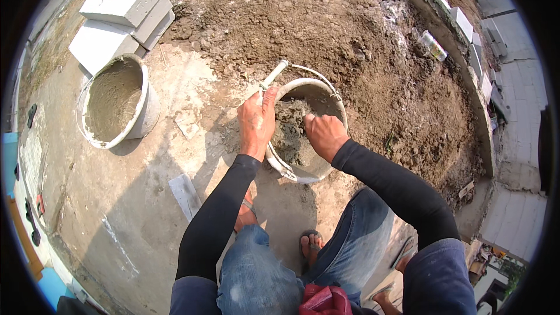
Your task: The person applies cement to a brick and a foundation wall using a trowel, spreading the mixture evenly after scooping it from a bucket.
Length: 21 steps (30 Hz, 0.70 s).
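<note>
A white bucket (343, 104) stands in front of me, with wet grey mortar (290, 125) inside. My left hand (256, 122) is closed on its left rim, close to the pale tube grip of the wire handle (274, 74). Over the bucket's right side my right hand (325, 134) is closed in a fist, its fingers by the mortar. Whatever it holds is hidden beneath the fingers. To the left, a second bucket (150, 111) leans slightly, its inner wall coated with grey mortar.
White blocks (125, 0) are stacked at the far left. Loose brown soil (350, 29) covers the ground ahead, bounded by a low wall (475, 99) on the right. A pale flat piece (185, 195) lies by my left forearm. Another person's sandalled foot (403, 255) stands at lower right.
</note>
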Each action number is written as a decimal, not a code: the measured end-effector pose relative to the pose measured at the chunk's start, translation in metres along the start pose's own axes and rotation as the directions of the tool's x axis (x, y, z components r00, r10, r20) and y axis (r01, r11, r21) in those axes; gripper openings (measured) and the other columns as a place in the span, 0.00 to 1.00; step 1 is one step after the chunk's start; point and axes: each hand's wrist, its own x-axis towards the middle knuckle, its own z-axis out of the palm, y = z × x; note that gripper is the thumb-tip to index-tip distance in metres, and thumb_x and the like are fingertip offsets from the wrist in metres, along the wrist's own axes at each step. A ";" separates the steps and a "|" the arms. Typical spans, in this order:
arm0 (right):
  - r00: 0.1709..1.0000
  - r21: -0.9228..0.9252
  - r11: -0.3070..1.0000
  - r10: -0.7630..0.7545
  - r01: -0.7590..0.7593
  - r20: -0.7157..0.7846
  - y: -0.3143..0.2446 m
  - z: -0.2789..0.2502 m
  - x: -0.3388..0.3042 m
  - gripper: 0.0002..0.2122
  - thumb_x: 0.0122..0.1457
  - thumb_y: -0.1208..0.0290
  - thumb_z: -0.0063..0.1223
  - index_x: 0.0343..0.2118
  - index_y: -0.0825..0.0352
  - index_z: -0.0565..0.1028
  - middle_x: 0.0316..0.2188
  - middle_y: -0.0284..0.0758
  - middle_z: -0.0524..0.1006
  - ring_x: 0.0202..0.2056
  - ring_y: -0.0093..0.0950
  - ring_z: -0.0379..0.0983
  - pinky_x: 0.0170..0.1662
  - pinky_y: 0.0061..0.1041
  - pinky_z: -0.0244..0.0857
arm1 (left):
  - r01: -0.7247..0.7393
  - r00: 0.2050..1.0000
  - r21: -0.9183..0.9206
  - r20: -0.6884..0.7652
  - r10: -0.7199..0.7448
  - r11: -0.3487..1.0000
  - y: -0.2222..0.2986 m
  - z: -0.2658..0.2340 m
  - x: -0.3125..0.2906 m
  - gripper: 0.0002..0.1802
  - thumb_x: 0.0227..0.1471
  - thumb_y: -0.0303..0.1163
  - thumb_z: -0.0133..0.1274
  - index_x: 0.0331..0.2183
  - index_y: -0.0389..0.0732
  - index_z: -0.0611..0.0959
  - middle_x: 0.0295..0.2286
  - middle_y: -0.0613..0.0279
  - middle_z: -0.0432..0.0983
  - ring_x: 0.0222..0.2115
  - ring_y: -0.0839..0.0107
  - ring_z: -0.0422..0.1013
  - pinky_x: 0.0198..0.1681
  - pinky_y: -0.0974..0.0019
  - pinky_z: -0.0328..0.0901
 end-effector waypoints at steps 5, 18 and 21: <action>1.000 0.049 0.999 0.026 -0.025 -0.018 -0.008 -0.009 -0.122 0.13 0.60 0.71 0.48 0.46 0.71 0.70 0.28 0.41 0.75 0.27 0.35 0.77 0.26 0.34 0.71 | 0.007 0.995 0.027 0.101 -0.010 1.000 0.020 0.013 -0.007 0.28 0.55 0.53 0.62 0.31 0.33 0.84 0.13 0.53 0.71 0.16 0.61 0.68 0.25 0.57 0.63; 0.869 0.531 0.771 0.057 -0.351 0.491 0.040 0.052 -0.107 0.27 0.62 0.45 0.48 0.40 0.73 0.80 0.34 0.53 0.81 0.39 0.51 0.79 0.48 0.42 0.72 | -0.181 0.983 -0.053 0.025 0.183 0.982 0.027 0.034 -0.016 0.17 0.56 0.42 0.62 0.32 0.34 0.84 0.14 0.62 0.70 0.16 0.74 0.64 0.22 0.64 0.60; 0.913 0.719 0.598 0.054 -0.354 0.404 -0.011 0.071 -0.110 0.30 0.63 0.43 0.47 0.41 0.75 0.77 0.28 0.56 0.79 0.37 0.53 0.78 0.44 0.44 0.72 | -0.224 0.974 -0.082 0.003 0.225 0.971 0.010 0.023 -0.018 0.17 0.57 0.41 0.62 0.32 0.34 0.85 0.15 0.63 0.71 0.17 0.76 0.64 0.23 0.66 0.60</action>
